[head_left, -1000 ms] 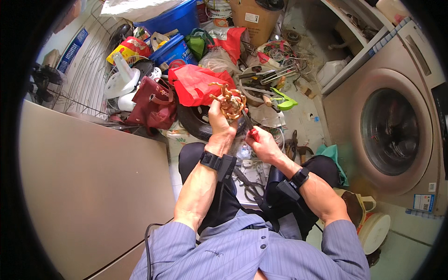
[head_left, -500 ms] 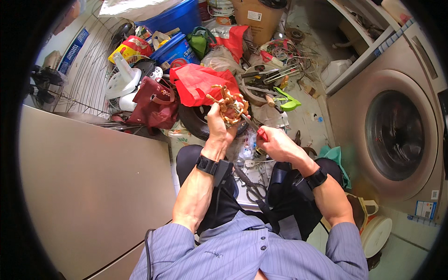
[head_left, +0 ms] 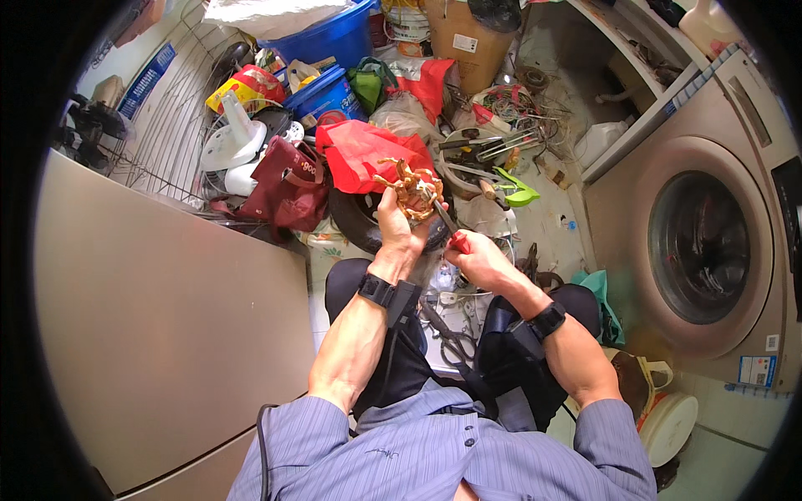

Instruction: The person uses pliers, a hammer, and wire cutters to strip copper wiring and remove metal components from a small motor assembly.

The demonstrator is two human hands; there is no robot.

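My left hand (head_left: 403, 230) grips a ring-shaped, copper-brown tangle of loops (head_left: 411, 197) that looks like a motor winding; the frame is too coarse to be sure. Some loops stick out at its far left. In my right hand (head_left: 486, 262), closed round its red handle, is a tool with a dark metal shaft (head_left: 447, 215); whether it is a screwdriver or pliers I cannot tell. Its tip reaches the near right side of the winding. Behind the winding lies a red bag (head_left: 359, 154), with a black tire (head_left: 355, 224) below it.
Scissors (head_left: 455, 341) lie on the floor between my knees. A green-handled tool (head_left: 520, 190) and loose wires (head_left: 535, 104) lie farther right. A washing machine (head_left: 610, 200) stands at the right, a smooth beige panel (head_left: 167, 317) at the left. Blue tubs (head_left: 322, 37) stand at the back.
My right hand has moved slightly left with the red-handled tool, closer to my left hand. The left hand still grips the winding. The whole view has shifted a little.
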